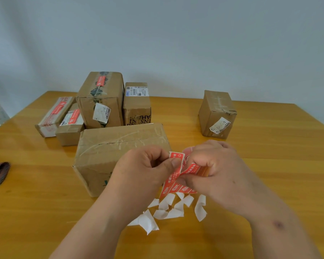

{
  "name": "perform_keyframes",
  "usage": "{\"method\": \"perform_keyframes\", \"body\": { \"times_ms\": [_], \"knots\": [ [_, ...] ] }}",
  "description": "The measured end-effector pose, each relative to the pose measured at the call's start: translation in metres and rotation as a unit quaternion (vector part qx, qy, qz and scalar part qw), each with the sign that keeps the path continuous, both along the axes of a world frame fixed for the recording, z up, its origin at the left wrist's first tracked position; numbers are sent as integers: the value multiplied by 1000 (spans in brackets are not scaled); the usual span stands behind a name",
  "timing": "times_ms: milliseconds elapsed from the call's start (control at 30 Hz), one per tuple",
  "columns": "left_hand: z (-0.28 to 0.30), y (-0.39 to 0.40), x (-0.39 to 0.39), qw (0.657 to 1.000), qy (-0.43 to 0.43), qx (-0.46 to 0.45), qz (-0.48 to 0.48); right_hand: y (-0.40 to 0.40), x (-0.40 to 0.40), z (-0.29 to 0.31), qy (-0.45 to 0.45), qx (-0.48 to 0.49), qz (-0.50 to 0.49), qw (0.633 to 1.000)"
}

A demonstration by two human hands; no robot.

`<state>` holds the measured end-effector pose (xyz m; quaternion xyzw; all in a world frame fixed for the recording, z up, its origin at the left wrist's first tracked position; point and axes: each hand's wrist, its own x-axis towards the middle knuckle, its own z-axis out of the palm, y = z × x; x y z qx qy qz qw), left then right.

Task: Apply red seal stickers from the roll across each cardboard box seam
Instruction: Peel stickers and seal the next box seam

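Pale grey wall is backing a yellow wooden bench (269,165), where cardboard boxes are standing in a loose group. Over the near edge, the left hand (144,167) is pinching the free end of a red seal sticker (176,157) between thumb and forefinger, while the right hand (215,169) is gripping the sticker roll (196,171), fingers curled around it. Peeling slowly at a low angle, with the roll held steady, should be keeping the sticker flat and uncreased. Its long axis is running from upper end near the thumb down toward the person. White backing scraps (168,210) are lying below the hands. The nearest box (105,156), seam (120,142) running left to right and unsealed, is probably waiting next; the sticker should be crossing that seam squarely.
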<state>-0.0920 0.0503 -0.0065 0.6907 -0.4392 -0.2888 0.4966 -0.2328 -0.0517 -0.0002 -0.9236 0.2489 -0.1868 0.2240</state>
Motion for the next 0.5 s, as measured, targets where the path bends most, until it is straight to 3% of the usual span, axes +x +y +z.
{"method": "perform_keyframes", "body": {
  "times_ms": [333, 500],
  "knots": [
    [8, 6, 5, 998, -7, 36, -53, 4, -2, 7, -26, 14, -26, 999],
    [4, 2, 1, 999, -20, 24, -22, 1, 2, 4, 32, 6, -19, 999]
  ]
}}
